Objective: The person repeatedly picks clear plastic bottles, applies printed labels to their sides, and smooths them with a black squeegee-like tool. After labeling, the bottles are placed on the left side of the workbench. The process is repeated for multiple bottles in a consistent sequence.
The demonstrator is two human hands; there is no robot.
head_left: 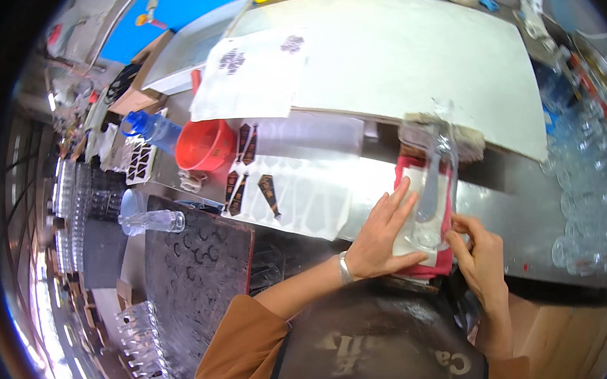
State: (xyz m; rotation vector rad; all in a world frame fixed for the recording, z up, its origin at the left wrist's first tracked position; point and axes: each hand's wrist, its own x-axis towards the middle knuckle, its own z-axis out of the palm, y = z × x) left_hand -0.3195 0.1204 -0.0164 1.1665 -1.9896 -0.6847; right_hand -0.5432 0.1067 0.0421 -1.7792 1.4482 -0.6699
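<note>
A clear glass bottle [429,192] lies on its side in front of me, its neck pointing away from me. Under it is a red pad [443,261] with a white cloth [403,249] on top, and a folded greyish cloth [472,144] lies beneath the neck. My left hand [383,233] rests flat along the bottle's left side on the white cloth, fingers stretched out. On the other side, my right hand [479,254] has its thumb and fingers bent together at the bottle's lower right edge; what they pinch, if anything, is hidden.
To the left lies a decal sheet [308,215] with black tie-shaped decals [269,195]. Beyond it stand a red bucket [206,145] and a blue-capped bottle [153,130]. Many clear glass bottles [588,190] crowd the right. A white board [400,54] spans the far side.
</note>
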